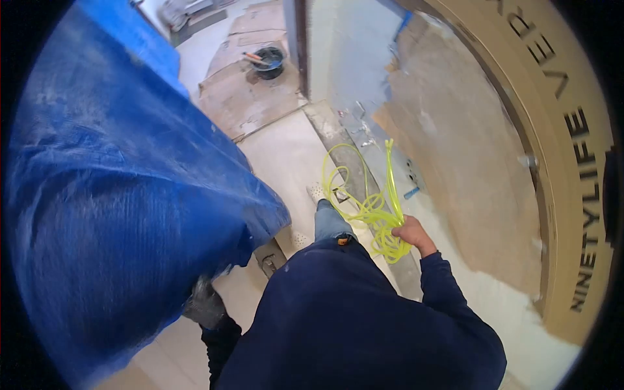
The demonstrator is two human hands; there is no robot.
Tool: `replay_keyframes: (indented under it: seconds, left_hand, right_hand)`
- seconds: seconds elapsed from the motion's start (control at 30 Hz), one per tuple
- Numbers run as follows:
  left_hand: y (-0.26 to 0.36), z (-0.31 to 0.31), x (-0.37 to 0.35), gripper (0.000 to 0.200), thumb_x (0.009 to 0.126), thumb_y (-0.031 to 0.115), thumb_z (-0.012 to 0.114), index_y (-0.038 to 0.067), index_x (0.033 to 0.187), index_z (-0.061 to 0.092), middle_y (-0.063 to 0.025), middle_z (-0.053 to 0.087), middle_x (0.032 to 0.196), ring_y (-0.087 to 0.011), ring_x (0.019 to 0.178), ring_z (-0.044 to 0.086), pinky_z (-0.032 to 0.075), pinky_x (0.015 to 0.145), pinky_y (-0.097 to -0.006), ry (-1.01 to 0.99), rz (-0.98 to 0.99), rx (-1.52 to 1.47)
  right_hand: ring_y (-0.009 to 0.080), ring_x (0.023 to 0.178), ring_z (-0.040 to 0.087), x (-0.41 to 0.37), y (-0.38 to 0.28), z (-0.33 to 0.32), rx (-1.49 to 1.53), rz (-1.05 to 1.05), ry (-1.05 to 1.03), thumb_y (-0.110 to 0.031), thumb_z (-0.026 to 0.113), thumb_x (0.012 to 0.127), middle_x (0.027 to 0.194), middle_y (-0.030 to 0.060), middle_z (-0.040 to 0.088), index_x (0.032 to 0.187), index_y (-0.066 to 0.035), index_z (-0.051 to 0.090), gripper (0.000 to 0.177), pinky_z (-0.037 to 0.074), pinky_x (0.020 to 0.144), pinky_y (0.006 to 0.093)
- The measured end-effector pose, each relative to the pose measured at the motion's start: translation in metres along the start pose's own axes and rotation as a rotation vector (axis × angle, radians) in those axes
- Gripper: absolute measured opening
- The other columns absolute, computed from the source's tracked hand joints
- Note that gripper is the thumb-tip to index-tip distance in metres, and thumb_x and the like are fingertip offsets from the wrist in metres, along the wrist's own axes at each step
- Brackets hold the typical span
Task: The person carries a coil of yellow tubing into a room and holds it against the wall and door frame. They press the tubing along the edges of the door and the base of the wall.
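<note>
My right hand (411, 233), bare, is closed around a loosely coiled yellow-green plastic hose (374, 214). Loops of the hose spread to the left of the hand, and its thin ends stick up above it. On the left side, my left hand (205, 304) wears a dark grey glove and is beside the lower edge of a blue tarp (123, 214). Its fingers are too dark and partly hidden to read. The tarp drapes over something large that I cannot see.
Dusty cardboard sheets (250, 94) cover the far floor, with a black bucket (268, 63) holding tools on them. Brown paper (455, 143) and a long cardboard box (575, 214) lie at the right. A grey metal piece (269, 259) is near the tarp.
</note>
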State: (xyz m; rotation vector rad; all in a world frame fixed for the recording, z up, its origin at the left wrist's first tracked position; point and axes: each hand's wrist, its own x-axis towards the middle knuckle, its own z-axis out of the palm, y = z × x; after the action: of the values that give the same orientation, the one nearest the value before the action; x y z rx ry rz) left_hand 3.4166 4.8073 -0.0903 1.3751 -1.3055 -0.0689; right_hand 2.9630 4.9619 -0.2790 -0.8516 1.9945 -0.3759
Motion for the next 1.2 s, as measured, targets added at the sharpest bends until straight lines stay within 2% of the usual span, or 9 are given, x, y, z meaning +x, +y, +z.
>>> replay_keyframes:
  seconds: [0.23, 0.37, 0.57, 0.63, 0.97, 1.03, 1.07, 1.1, 1.2]
  left_hand:
    - [0.054, 0.066, 0.009, 0.064, 0.082, 0.024, 0.075, -0.007, 0.126, 0.040, -0.0236, 0.056, 0.113, -0.0372, 0.085, 0.063, 0.055, 0.054, -0.0414, -0.499, -0.311, -0.402]
    - [0.081, 0.127, 0.005, 0.065, 0.086, 0.018, 0.070, -0.009, 0.133, 0.034, -0.0272, 0.056, 0.108, -0.0386, 0.083, 0.064, 0.052, 0.044, -0.0386, -0.446, -0.086, -0.413]
    - [0.124, 0.213, 0.018, 0.099, 0.081, 0.034, 0.072, 0.001, 0.149, 0.008, -0.0364, 0.026, 0.139, -0.0484, 0.127, 0.036, 0.037, 0.099, -0.0600, -0.128, 0.468, -0.173]
    - [0.119, 0.247, 0.030, 0.104, 0.077, 0.040, 0.074, 0.000, 0.149, 0.009, -0.0337, 0.009, 0.147, -0.0488, 0.137, 0.015, 0.012, 0.111, -0.0605, -0.128, 0.649, -0.212]
    - [0.166, 0.358, 0.079, 0.081, 0.071, 0.038, 0.072, -0.001, 0.134, 0.040, -0.0291, 0.030, 0.140, -0.0491, 0.135, 0.020, 0.011, 0.110, -0.0628, -0.331, 0.617, -0.029]
    - [0.162, 0.381, 0.088, 0.051, 0.078, 0.030, 0.063, 0.005, 0.122, 0.053, -0.0227, 0.039, 0.134, -0.0454, 0.129, 0.031, 0.019, 0.107, -0.0610, -0.316, 0.731, -0.094]
    - [0.173, 0.382, 0.100, 0.039, 0.078, 0.026, 0.062, 0.008, 0.112, 0.059, -0.0188, 0.046, 0.128, -0.0403, 0.125, 0.037, 0.025, 0.105, -0.0583, -0.600, 0.643, -0.063]
    - [0.162, 0.403, 0.105, 0.029, 0.073, 0.020, 0.065, 0.007, 0.099, 0.061, -0.0140, 0.055, 0.112, -0.0334, 0.099, 0.050, 0.038, 0.079, -0.0490, -0.354, 0.794, -0.204]
    - [0.134, 0.449, 0.108, 0.031, 0.079, 0.024, 0.062, 0.010, 0.107, 0.062, -0.0135, 0.050, 0.126, -0.0347, 0.123, 0.043, 0.032, 0.103, -0.0526, -0.355, 0.776, -0.129]
  right_hand:
    - [0.0193, 0.074, 0.063, -0.118, -0.102, -0.048, 0.235, -0.120, 0.209, -0.011, 0.064, 0.068, 0.087, 0.0098, 0.069, 0.104, -0.003, 0.066, 0.037, 0.050, 0.072, 0.0317]
    - [0.0180, 0.074, 0.062, -0.142, -0.119, -0.074, 0.345, -0.130, 0.284, -0.011, 0.063, 0.067, 0.085, 0.0091, 0.068, 0.104, -0.003, 0.066, 0.039, 0.050, 0.071, 0.0317]
    - [0.0205, 0.074, 0.064, -0.121, -0.112, -0.059, 0.239, -0.209, 0.326, -0.013, 0.064, 0.068, 0.083, 0.0104, 0.068, 0.104, -0.005, 0.066, 0.037, 0.050, 0.071, 0.0329]
    - [0.0206, 0.076, 0.064, -0.115, -0.118, -0.057, 0.204, -0.208, 0.335, -0.013, 0.065, 0.068, 0.084, 0.0112, 0.068, 0.104, -0.005, 0.066, 0.037, 0.051, 0.072, 0.0332]
    - [0.0191, 0.077, 0.064, -0.044, -0.100, -0.038, 0.302, -0.134, 0.277, -0.013, 0.068, 0.068, 0.085, 0.0109, 0.069, 0.102, -0.002, 0.065, 0.036, 0.051, 0.072, 0.0330]
    - [0.0174, 0.070, 0.063, -0.023, -0.099, -0.034, 0.269, -0.136, 0.292, -0.009, 0.068, 0.067, 0.079, 0.0099, 0.067, 0.098, -0.001, 0.064, 0.032, 0.051, 0.066, 0.0328]
    - [0.0172, 0.067, 0.063, -0.015, -0.102, -0.037, 0.273, -0.105, 0.274, -0.007, 0.067, 0.067, 0.076, 0.0093, 0.066, 0.096, 0.000, 0.064, 0.031, 0.051, 0.064, 0.0327]
    - [0.0171, 0.064, 0.062, -0.010, -0.113, -0.039, 0.274, -0.063, 0.261, -0.005, 0.066, 0.066, 0.072, 0.0086, 0.065, 0.095, 0.001, 0.063, 0.029, 0.050, 0.061, 0.0326]
    - [0.0173, 0.060, 0.061, 0.013, -0.140, -0.048, 0.361, -0.052, 0.270, -0.004, 0.066, 0.065, 0.070, 0.0081, 0.063, 0.092, 0.002, 0.062, 0.027, 0.050, 0.058, 0.0323]
